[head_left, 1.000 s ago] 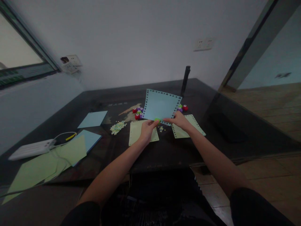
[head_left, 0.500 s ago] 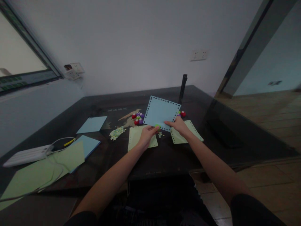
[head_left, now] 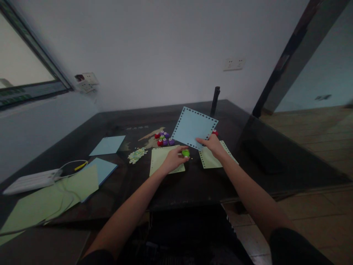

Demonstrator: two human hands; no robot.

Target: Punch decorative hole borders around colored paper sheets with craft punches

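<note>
My left hand (head_left: 176,157) is closed on a small green craft punch (head_left: 185,153), held over the right side of a pale green sheet (head_left: 160,162) with holes along its edges. Between the thumb and fingers of my right hand (head_left: 211,144) is a light blue sheet (head_left: 193,127), raised and tilted above the table. Small cut-out shapes run along the blue sheet's visible edges. The punch and the blue sheet are apart. Partly under my right wrist lies another pale green punched sheet (head_left: 208,160).
Several red, purple and green punches (head_left: 164,141) stand left of the blue sheet; a red one (head_left: 215,132) is behind my right hand. Paper bits (head_left: 137,155) lie in a heap. Blue paper (head_left: 108,145), green sheets (head_left: 55,198) and a white power strip (head_left: 33,182) are at left.
The green punch has come off the blue sheet's lower edge and moved slightly down with my left hand. My right hand has moved the blue sheet up and right.
</note>
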